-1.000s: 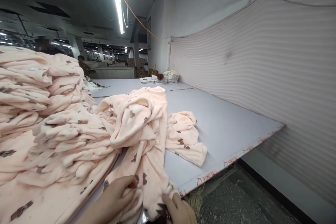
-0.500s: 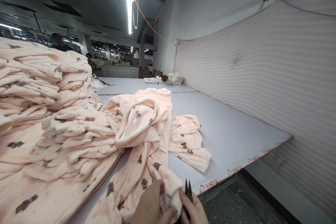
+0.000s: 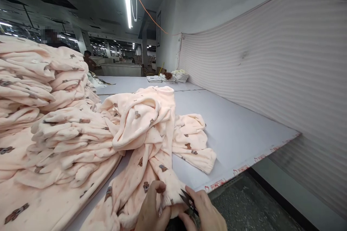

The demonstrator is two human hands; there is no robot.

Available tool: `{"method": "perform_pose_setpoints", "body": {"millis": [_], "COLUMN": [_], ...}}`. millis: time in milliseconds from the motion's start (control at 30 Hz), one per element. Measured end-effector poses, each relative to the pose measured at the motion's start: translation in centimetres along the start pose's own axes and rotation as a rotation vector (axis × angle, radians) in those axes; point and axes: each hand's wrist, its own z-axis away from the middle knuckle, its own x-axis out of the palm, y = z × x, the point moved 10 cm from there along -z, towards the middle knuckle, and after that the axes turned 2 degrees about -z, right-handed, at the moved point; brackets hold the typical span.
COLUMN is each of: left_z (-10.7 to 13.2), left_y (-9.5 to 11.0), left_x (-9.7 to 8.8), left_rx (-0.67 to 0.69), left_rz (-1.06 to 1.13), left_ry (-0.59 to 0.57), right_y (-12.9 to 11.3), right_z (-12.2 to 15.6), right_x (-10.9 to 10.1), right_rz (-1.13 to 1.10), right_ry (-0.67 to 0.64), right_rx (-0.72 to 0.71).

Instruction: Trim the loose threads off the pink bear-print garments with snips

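A pale pink fleece garment (image 3: 162, 130) with small brown bear prints lies rumpled on the table, one end hanging toward me. My left hand (image 3: 153, 207) is closed on that near end, pinching the cloth between thumb and fingers. In my right hand (image 3: 204, 209) is a pair of dark thread snips (image 3: 189, 202), blades pointing up and left against the edge of the cloth. A sleeve (image 3: 195, 142) of the garment stretches out to the right. Whether any thread lies between the blades is too small to tell.
Tall heaps of the same pink garments (image 3: 40, 79) rise on the left. Folded white cloths (image 3: 180, 76) sit at the far end of the table (image 3: 238, 126). A striped fabric sheet (image 3: 260, 68) hangs along the right wall. Two people are in the background at left.
The snips have swung from pointing upright to leaning left, and their tips have come to the cloth's edge. My right hand has turned with them; the left keeps its hold.
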Motion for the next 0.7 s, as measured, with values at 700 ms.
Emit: {"method": "perform_pose_setpoints", "body": {"millis": [700], "left_z": [0.5], "left_y": [1.0], "left_x": [6.6], "left_rx": [-0.621], "left_rz": [1.122], "left_ry": [-0.574], "right_y": [-1.0], "right_z": [-2.6], "right_x": [0.7], "right_rz": [-0.333], "right_ry": [-0.233], "right_rx": [0.099]}}
